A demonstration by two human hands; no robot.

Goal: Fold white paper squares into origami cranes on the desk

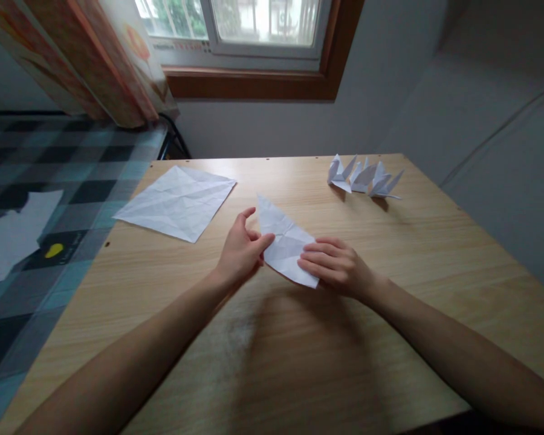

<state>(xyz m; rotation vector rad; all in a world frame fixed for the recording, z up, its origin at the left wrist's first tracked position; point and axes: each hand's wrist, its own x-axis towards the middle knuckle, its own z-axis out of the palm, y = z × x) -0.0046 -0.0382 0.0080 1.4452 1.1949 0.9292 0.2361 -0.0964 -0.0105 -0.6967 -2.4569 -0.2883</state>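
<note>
A white sheet of paper [283, 232], folded and marked with creases, is held between my two hands above the middle of the wooden table. My left hand [245, 244] pinches its left edge, thumb on top and index finger raised. On the right side of the paper, my right hand [333, 266] grips it with the fingers laid over the front; the right thumb is hidden. Several folded paper cranes [365, 176] stand together at the table's back right. A creased, unfolded paper square [181, 202] lies flat at the back left.
The wooden table [435, 254] fills most of the view. To its left is a surface with a checked cloth [95, 157], where torn white paper [18, 232] lies. Behind are a window [263, 36], a floral curtain [95, 54] and a wall with a cable [498, 133].
</note>
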